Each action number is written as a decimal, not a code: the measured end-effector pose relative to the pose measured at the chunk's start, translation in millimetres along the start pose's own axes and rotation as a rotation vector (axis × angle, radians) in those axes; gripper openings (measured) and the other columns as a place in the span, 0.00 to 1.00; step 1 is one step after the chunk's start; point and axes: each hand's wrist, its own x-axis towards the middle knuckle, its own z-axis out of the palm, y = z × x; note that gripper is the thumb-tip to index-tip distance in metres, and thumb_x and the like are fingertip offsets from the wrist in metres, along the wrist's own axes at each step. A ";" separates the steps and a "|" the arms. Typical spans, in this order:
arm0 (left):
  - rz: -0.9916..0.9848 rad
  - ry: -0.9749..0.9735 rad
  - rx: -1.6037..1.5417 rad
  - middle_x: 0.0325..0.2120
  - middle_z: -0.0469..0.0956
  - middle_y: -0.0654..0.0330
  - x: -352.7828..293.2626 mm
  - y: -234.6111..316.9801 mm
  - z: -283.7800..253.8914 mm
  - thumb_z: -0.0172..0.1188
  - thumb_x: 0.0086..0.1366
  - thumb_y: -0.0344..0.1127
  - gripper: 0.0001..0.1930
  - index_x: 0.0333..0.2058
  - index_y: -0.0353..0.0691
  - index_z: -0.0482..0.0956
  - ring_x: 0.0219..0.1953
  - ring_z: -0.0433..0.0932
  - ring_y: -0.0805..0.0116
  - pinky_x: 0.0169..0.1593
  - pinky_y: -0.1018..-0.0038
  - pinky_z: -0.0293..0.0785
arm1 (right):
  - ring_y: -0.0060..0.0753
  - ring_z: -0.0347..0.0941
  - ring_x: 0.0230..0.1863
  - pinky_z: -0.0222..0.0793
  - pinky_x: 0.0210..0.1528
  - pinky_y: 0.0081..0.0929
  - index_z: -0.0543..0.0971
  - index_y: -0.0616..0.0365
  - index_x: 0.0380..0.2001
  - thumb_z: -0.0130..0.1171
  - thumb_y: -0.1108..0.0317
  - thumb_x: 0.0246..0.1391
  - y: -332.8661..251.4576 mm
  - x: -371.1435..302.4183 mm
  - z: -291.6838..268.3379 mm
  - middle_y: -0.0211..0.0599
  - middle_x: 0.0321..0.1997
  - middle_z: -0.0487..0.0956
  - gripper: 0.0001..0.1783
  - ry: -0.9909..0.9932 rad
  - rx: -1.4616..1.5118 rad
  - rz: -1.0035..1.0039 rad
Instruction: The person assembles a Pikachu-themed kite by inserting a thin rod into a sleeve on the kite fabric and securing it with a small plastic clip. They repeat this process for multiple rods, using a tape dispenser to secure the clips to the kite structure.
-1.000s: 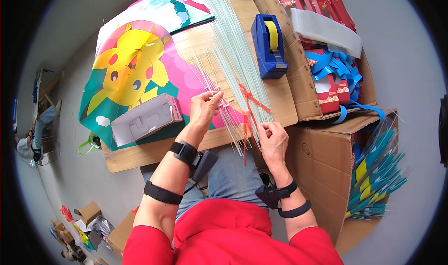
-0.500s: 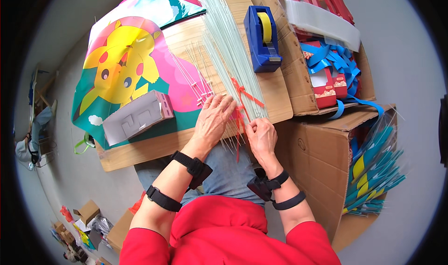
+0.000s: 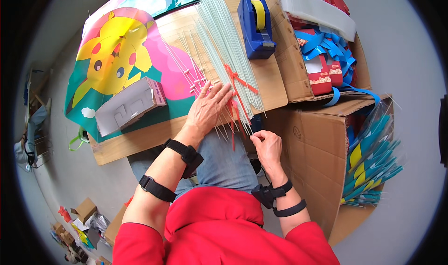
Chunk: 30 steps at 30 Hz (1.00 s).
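A long bundle of thin, pale rods (image 3: 221, 31) lies across the wooden table, with a red ribbon (image 3: 242, 82) around its near end. My left hand (image 3: 207, 108) rests flat on the rods' left side, fingers spread. Beneath and beside its fingertips are thinner sticks with small white fittings (image 3: 190, 73). Past the table's near edge, my right hand (image 3: 268, 146) pinches the end of a thin rod between thumb and forefinger. Left of the rods is a printed plastic sheet (image 3: 172, 78) with a yellow cartoon figure, and an open white-and-pink carton (image 3: 126, 108) lies on it.
A blue tape dispenser (image 3: 254, 45) with yellow tape stands right of the rods. Farther right, a cardboard box (image 3: 291, 55) holds red packets and blue straps. Below it, another cardboard box (image 3: 310, 157) holds teal-and-yellow rolled pieces (image 3: 368, 157) in clear plastic.
My right hand has drawn down and slightly right, away from the ribbon, with its pinch on a rod end. My left hand stays on the rods. The whole view has shifted slightly.
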 end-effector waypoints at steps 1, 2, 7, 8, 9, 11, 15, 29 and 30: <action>0.002 -0.004 0.016 0.67 0.57 0.65 0.0 -0.3 1.5 0.47 0.58 0.26 0.33 0.65 0.47 0.58 0.68 0.55 0.66 0.73 0.59 0.40 | 0.43 0.78 0.27 0.72 0.32 0.34 0.82 0.61 0.25 0.67 0.66 0.44 4.1 -1.1 -0.9 0.44 0.24 0.80 0.09 -0.009 0.036 0.012; 0.003 -0.013 0.017 0.67 0.57 0.65 -1.1 -0.8 2.3 0.47 0.58 0.26 0.33 0.65 0.47 0.59 0.68 0.55 0.66 0.73 0.59 0.40 | 0.42 0.78 0.27 0.72 0.32 0.33 0.82 0.61 0.25 0.66 0.67 0.44 9.6 -4.4 -3.1 0.44 0.24 0.80 0.08 -0.047 0.057 0.022; -0.010 0.003 -0.018 0.66 0.58 0.66 -0.7 -1.5 3.0 0.46 0.58 0.26 0.33 0.65 0.46 0.59 0.68 0.56 0.67 0.73 0.58 0.38 | 0.32 0.76 0.20 0.69 0.25 0.28 0.81 0.63 0.26 0.62 0.70 0.47 64.6 -55.3 -41.5 0.41 0.21 0.77 0.06 -0.287 0.134 0.062; -0.012 0.001 -0.023 0.66 0.58 0.66 0.5 0.1 1.8 0.46 0.58 0.26 0.32 0.65 0.46 0.59 0.67 0.56 0.67 0.73 0.58 0.38 | 0.30 0.74 0.19 0.68 0.23 0.27 0.79 0.63 0.26 0.61 0.72 0.48 85.2 -71.3 -50.2 0.40 0.20 0.76 0.05 -0.304 0.098 0.030; -0.019 -0.003 -0.023 0.66 0.58 0.66 0.2 0.6 1.2 0.46 0.58 0.26 0.32 0.65 0.46 0.60 0.67 0.56 0.67 0.73 0.58 0.38 | 0.30 0.74 0.19 0.69 0.24 0.27 0.78 0.64 0.26 0.60 0.73 0.49 92.5 -86.6 -60.5 0.41 0.21 0.75 0.04 -0.308 0.092 0.081; -0.027 0.001 -0.017 0.66 0.58 0.65 0.9 2.3 0.4 0.46 0.58 0.26 0.32 0.64 0.46 0.61 0.67 0.56 0.66 0.73 0.58 0.39 | 0.28 0.75 0.20 0.70 0.24 0.25 0.76 0.63 0.29 0.53 0.77 0.54 123.6 -114.1 -76.5 0.40 0.25 0.75 0.03 -0.347 -0.050 -0.040; 0.026 0.198 0.010 0.64 0.62 0.61 -0.5 0.5 2.8 0.49 0.57 0.26 0.31 0.62 0.46 0.64 0.65 0.59 0.63 0.70 0.57 0.46 | 0.32 0.76 0.22 0.71 0.26 0.27 0.74 0.63 0.32 0.52 0.79 0.55 167.6 -176.1 -81.2 0.42 0.28 0.73 0.02 -0.297 -0.118 -0.050; -0.323 0.414 -1.702 0.33 0.79 0.58 -144.2 18.1 -112.3 0.53 0.69 0.29 0.09 0.40 0.31 0.80 0.33 0.79 0.73 0.39 0.78 0.77 | 0.41 0.76 0.29 0.72 0.33 0.31 0.73 0.62 0.48 0.60 0.81 0.49 -69.7 -61.5 -17.8 0.42 0.33 0.78 0.20 -0.250 -0.283 -0.954; -0.332 0.463 -1.642 0.31 0.78 0.59 -149.7 17.7 -109.4 0.54 0.68 0.30 0.08 0.39 0.32 0.80 0.32 0.79 0.75 0.38 0.79 0.76 | 0.40 0.77 0.32 0.73 0.36 0.30 0.71 0.62 0.51 0.61 0.80 0.49 -91.9 -62.6 -11.5 0.42 0.35 0.78 0.24 -0.329 -0.121 -0.834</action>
